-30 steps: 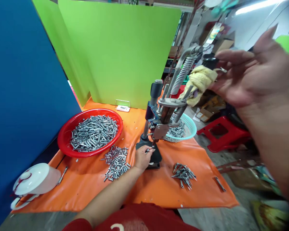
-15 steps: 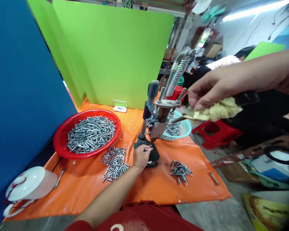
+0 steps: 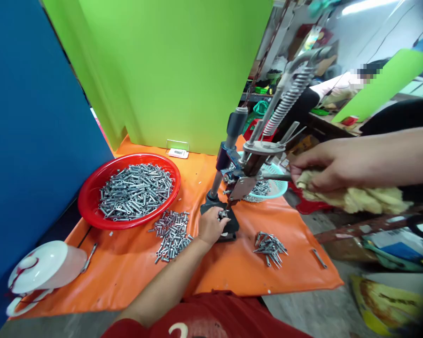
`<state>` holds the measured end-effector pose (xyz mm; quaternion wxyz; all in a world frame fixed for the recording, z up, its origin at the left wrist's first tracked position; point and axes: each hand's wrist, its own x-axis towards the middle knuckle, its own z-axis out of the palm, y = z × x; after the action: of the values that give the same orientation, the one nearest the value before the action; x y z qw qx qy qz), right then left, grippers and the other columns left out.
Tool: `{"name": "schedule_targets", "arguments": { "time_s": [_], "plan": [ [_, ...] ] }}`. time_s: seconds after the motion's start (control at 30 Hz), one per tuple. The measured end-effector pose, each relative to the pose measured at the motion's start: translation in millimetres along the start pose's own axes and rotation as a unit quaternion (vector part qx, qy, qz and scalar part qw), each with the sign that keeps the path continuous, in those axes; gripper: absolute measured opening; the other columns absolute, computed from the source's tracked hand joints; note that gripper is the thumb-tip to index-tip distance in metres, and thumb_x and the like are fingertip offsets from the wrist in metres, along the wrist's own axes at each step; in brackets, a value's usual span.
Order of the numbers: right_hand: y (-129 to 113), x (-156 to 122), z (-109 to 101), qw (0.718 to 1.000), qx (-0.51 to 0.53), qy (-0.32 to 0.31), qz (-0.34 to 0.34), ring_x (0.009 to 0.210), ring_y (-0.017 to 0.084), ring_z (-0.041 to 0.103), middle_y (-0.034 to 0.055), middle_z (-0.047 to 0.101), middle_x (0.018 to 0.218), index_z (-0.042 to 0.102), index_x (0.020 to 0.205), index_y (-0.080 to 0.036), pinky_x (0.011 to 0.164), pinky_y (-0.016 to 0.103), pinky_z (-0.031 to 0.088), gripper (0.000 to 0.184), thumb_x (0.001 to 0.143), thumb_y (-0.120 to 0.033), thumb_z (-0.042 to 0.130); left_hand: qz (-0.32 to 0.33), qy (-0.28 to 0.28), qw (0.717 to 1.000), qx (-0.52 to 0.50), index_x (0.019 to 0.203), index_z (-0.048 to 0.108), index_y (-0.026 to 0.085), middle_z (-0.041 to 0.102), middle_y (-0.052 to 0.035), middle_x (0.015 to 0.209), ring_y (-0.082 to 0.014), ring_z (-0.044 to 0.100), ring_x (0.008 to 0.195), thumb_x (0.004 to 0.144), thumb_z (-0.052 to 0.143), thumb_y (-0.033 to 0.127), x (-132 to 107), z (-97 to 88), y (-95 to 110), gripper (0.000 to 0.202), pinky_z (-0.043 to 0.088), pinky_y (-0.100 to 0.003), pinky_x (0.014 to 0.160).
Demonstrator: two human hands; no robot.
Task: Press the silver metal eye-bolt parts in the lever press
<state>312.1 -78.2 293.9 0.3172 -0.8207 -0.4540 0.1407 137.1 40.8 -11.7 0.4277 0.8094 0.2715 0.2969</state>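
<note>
— What lies nearest?

— A white lid (image 3: 38, 265) at the near left corner of the table, and the bare orange sheet (image 3: 232, 274) that covers the table up to its front edge.

— And the left hand?

— The left hand (image 3: 210, 226) rests on that sheet. Its fingertips pinch a small metal part (image 3: 223, 214), a short silvery piece, held on the dark base of the hand press (image 3: 241, 171), right under the ram.

— What flanks it?

— Just left of the wrist lies a loose pile (image 3: 171, 231) of the same silvery pieces. To the right, a little apart, is a smaller heap (image 3: 270, 245), and a single piece (image 3: 319, 258) lies near the sheet's right edge. Between the two piles the sheet is bare.

— The other hand?

— The right hand (image 3: 320, 164) is closed around a yellow cloth (image 3: 359, 199) wrapped on the press lever, out past the table's right edge.

— Further back?

— A red basin (image 3: 90, 209) full of parts on the left, and a teal basket (image 3: 281, 188) holding more behind the press. A blue panel (image 3: 28, 117) closes the left side and a green panel (image 3: 176, 70) the back. The right side opens onto the workshop.
</note>
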Motion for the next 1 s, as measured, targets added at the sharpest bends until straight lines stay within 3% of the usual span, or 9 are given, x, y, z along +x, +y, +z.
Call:
{"name": "schedule_targets", "arguments": {
  "time_s": [0.03,0.07,0.1,0.13,0.3,0.43,0.73,0.83,1.0],
  "plan": [
    [-5.6,-8.5,0.4,0.987,-0.066,-0.145,0.03,0.038,0.003,0.048,-0.0008,0.056,0.052,0.062,0.063,-0.015,0.033,0.012,0.027,0.011,0.061,-0.016,0.074,0.005,-0.001,1.0,0.011,0.095,0.065,0.021,0.067,-0.0022,0.088,-0.0166,0.061,0.08,0.072,0.072,0.03,0.3,-0.1,-0.8,0.026,0.046,-0.027,0.073],
    [-7.8,-16.9,2.1,0.965,-0.114,-0.234,0.041,0.038,0.004,0.048,-0.0003,0.056,0.054,0.063,0.069,-0.018,0.032,0.013,0.028,0.009,0.064,-0.016,0.071,0.006,0.0,1.0,0.018,0.094,0.065,0.021,0.067,-0.002,0.087,-0.0165,0.061,0.08,0.072,0.071,0.03,0.5,0.2,-1.5,0.024,0.046,-0.027,0.072],
    [-6.9,-25.3,5.4,0.949,-0.146,-0.277,0.036,0.04,0.005,0.05,0.0004,0.057,0.055,0.063,0.073,-0.02,0.032,0.014,0.03,0.008,0.068,-0.019,0.068,0.005,-0.001,1.0,0.023,0.094,0.065,0.021,0.067,-0.0018,0.087,-0.0162,0.06,0.079,0.073,0.071,0.03,0.7,0.9,-2.3,0.023,0.045,-0.027,0.072],
    [-3.3,-34.1,10.4,0.953,-0.158,-0.26,0.011,0.042,0.006,0.05,0.0012,0.057,0.057,0.062,0.076,-0.022,0.033,0.015,0.032,0.007,0.07,-0.021,0.066,0.002,-0.003,1.0,0.025,0.093,0.065,0.021,0.067,-0.0017,0.086,-0.016,0.06,0.077,0.073,0.071,0.03,0.8,1.7,-2.9,0.023,0.045,-0.027,0.071],
    [22.8,-82.5,54.2,0.973,-0.201,-0.024,-0.113,0.067,0.014,0.058,0.0054,0.06,0.084,0.058,0.089,-0.027,0.054,0.026,0.048,0.018,0.076,-0.039,0.055,-0.011,-0.013,1.0,0.025,0.095,0.064,0.02,0.067,-0.0016,0.086,-0.0153,0.059,0.077,0.074,0.069,0.03,-0.2,4.9,-4.8,0.023,0.045,-0.027,0.072],
    [39.3,-107.6,94.3,0.968,-0.216,0.036,-0.12,0.083,0.016,0.055,0.0058,0.055,0.093,0.054,0.097,-0.023,0.066,0.028,0.048,0.018,0.086,-0.033,0.045,-0.004,-0.008,0.999,0.032,0.095,0.063,0.02,0.067,-0.0018,0.086,-0.0148,0.059,0.077,0.076,0.067,0.031,-1.2,4.7,-3.7,0.022,0.044,-0.026,0.072],
    [134.3,-73.5,207.7,0.935,-0.089,0.244,-0.24,0.11,0.025,0.046,0.011,0.047,0.112,0.052,0.103,-0.021,0.085,0.041,0.048,0.028,0.076,-0.012,0.053,0.008,0.003,0.998,0.069,0.091,0.063,0.019,0.062,-0.0006,0.074,-0.0141,0.055,0.068,0.076,0.067,0.032,-1.5,5.5,-2.2,0.021,0.04,-0.025,0.064],
    [143.2,-71.4,215.7,0.942,-0.059,0.238,-0.23,0.113,0.026,0.045,0.0112,0.047,0.112,0.053,0.106,-0.022,0.088,0.043,0.048,0.032,0.076,-0.012,0.055,0.026,0.002,0.999,0.037,0.093,0.064,0.018,0.061,-0.001,0.074,-0.0129,0.054,0.068,0.078,0.064,0.034,-1.5,4.4,-0.4,0.022,0.039,-0.024,0.064],
    [123.3,-89.0,189.8,0.967,0.085,0.181,-0.16,0.099,0.02,0.056,0.0097,0.052,0.103,0.059,0.1,-0.019,0.08,0.031,0.052,0.023,0.077,-0.02,0.061,0.017,-0.014,0.997,-0.072,0.076,0.065,0.017,0.054,0.0003,0.068,-0.0104,0.05,0.064,0.082,0.06,0.034,2.0,0.0,6.3,0.019,0.036,-0.021,0.06]
  ]
}}
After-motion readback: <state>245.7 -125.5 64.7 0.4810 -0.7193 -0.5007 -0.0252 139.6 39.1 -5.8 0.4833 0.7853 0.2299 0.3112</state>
